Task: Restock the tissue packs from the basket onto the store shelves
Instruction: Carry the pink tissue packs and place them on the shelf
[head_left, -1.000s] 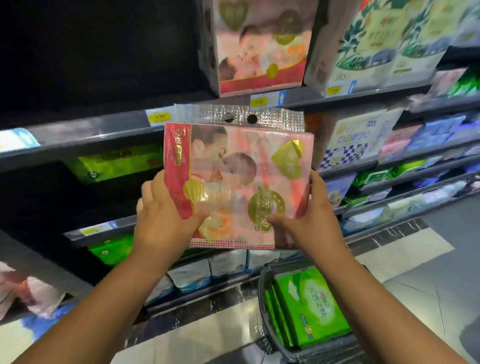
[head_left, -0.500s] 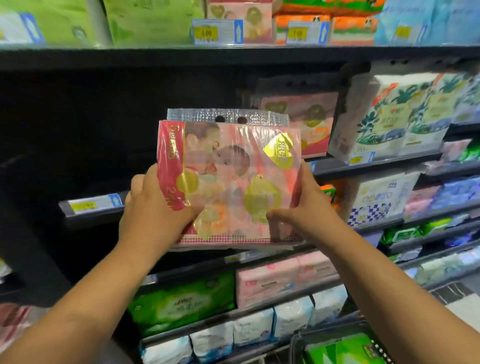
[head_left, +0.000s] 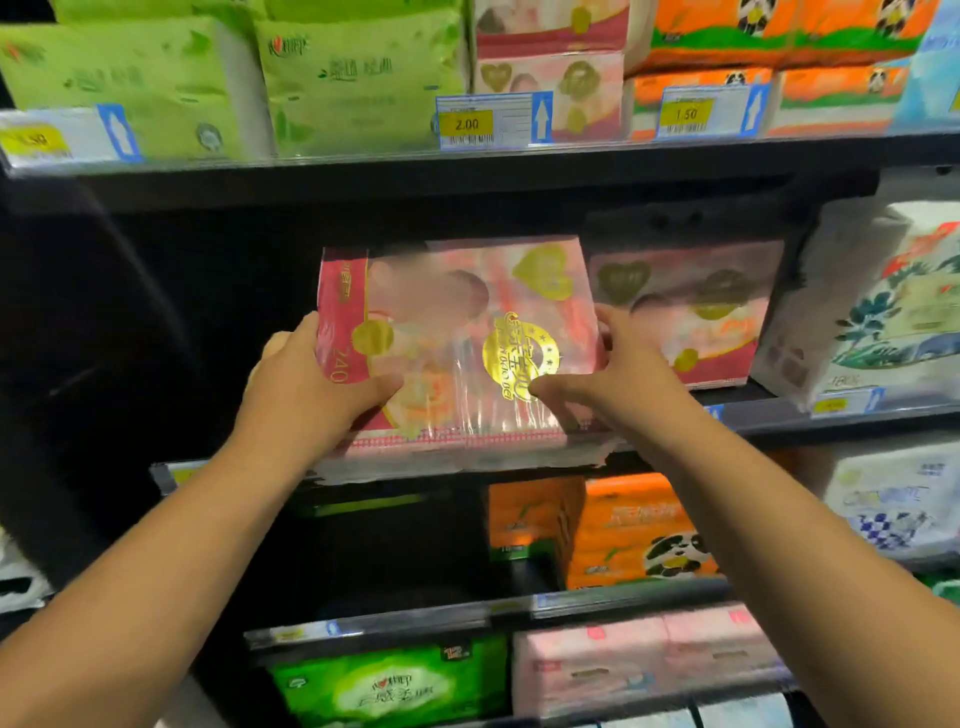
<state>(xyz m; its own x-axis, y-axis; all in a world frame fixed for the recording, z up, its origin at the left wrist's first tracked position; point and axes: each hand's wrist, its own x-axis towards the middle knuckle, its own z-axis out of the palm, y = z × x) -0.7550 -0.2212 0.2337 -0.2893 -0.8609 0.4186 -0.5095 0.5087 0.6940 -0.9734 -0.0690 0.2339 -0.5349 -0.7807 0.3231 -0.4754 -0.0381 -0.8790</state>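
Gripping the pink tissue pack (head_left: 457, 338), your left hand (head_left: 306, 395) and right hand (head_left: 618, 379) should be squaring it beside the matching pack (head_left: 691, 306) to their right.

The pink-and-red tissue pack (head_left: 457, 353), gold seal outward, is upright at the shelf (head_left: 779, 423) lip, a matching pack (head_left: 691, 306) at its 3 o'clock.
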